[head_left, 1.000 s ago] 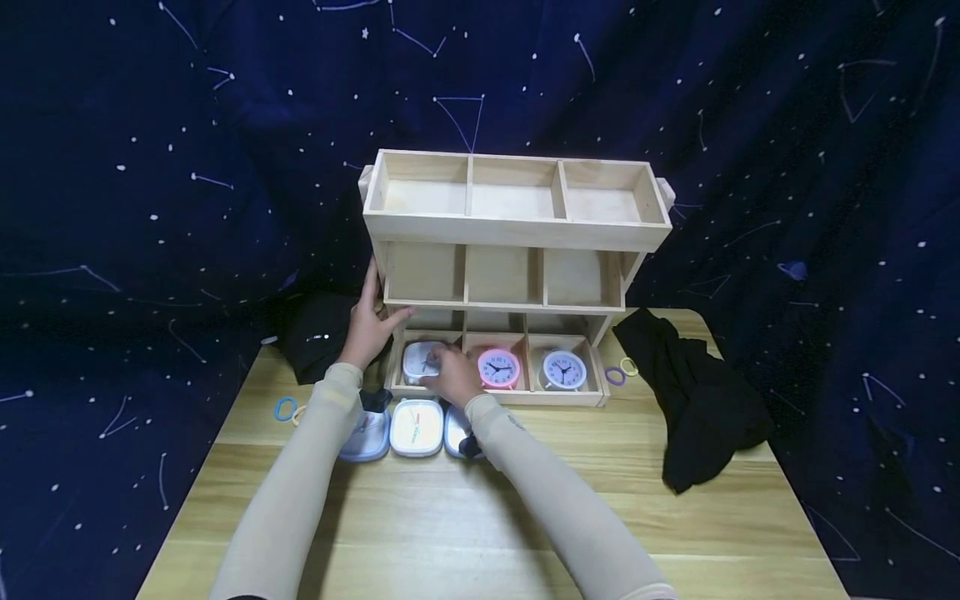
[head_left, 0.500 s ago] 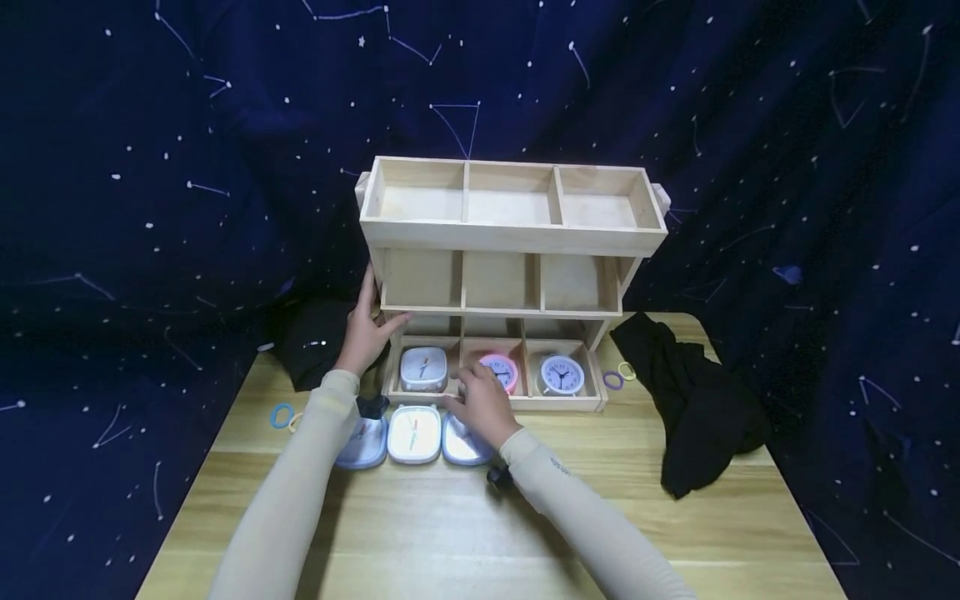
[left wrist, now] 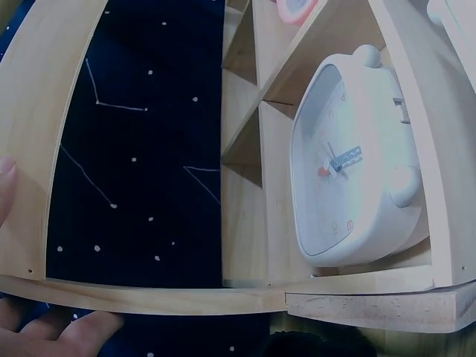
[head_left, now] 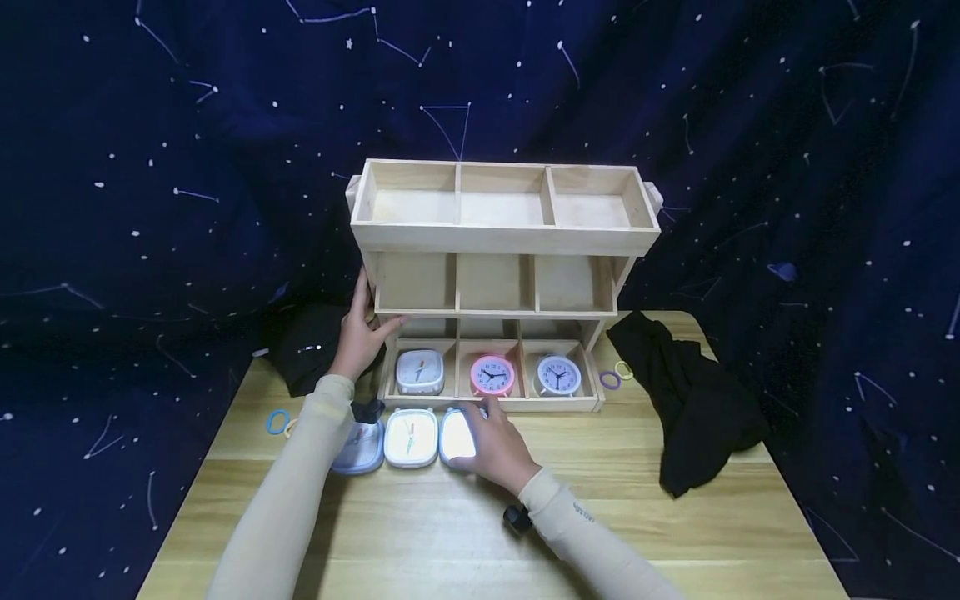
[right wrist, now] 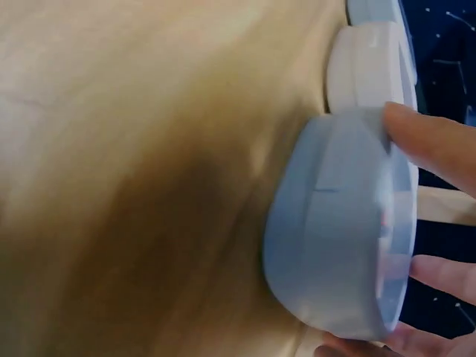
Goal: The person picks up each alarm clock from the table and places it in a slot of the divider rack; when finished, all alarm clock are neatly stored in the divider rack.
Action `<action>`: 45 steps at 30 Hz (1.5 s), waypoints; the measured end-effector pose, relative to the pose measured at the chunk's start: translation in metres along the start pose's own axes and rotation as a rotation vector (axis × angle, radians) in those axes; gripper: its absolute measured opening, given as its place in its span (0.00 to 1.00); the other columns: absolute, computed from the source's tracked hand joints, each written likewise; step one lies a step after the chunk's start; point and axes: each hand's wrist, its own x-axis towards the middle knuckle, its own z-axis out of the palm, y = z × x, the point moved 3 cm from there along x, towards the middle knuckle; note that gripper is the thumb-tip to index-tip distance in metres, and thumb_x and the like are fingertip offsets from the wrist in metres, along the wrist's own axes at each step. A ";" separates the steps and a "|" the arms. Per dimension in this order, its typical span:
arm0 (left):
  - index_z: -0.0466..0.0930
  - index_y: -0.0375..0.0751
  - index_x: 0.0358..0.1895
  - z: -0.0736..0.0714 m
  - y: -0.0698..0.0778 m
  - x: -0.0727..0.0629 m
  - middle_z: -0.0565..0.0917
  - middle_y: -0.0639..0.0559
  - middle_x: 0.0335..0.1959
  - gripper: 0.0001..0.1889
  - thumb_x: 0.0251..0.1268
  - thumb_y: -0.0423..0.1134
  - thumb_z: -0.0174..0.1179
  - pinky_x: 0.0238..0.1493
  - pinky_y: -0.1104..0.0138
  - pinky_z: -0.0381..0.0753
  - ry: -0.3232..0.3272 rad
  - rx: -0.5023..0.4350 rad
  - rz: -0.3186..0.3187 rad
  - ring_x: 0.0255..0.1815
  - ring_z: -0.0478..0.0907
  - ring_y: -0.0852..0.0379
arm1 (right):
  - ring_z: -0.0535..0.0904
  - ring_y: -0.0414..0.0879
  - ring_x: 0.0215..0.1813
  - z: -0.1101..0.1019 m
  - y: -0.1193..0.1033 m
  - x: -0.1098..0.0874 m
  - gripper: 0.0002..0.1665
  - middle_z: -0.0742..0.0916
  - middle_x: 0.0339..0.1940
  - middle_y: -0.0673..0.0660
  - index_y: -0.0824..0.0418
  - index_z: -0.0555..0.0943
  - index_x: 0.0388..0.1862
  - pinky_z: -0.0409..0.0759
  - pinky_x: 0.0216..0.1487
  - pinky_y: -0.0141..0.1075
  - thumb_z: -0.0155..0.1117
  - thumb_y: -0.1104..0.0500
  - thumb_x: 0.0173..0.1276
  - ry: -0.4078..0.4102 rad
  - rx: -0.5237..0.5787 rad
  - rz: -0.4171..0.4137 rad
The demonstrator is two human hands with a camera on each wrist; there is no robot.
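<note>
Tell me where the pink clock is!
In the head view, the pink clock sits in the bottom wooden tray, in its middle compartment, between the squarish white clock on the left and the round pale clock on the right.

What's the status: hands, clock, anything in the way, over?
Left hand: holding left side of wooden organizer. Right hand: gripping front row's rightmost blue alarm clock. No obstruction seen.

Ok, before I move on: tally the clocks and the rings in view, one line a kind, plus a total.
Clocks: 6, three in the rack and three in front of it
Rings: 4, two on each side
Total: 10
</note>
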 end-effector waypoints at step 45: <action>0.33 0.70 0.88 0.001 0.003 -0.003 0.43 0.47 0.91 0.57 0.74 0.39 0.70 0.80 0.35 0.64 0.001 0.017 -0.020 0.89 0.48 0.36 | 0.77 0.67 0.73 -0.155 0.041 -0.035 0.32 0.81 0.72 0.65 0.60 0.81 0.47 0.80 0.65 0.65 0.93 0.56 0.48 0.541 0.208 0.000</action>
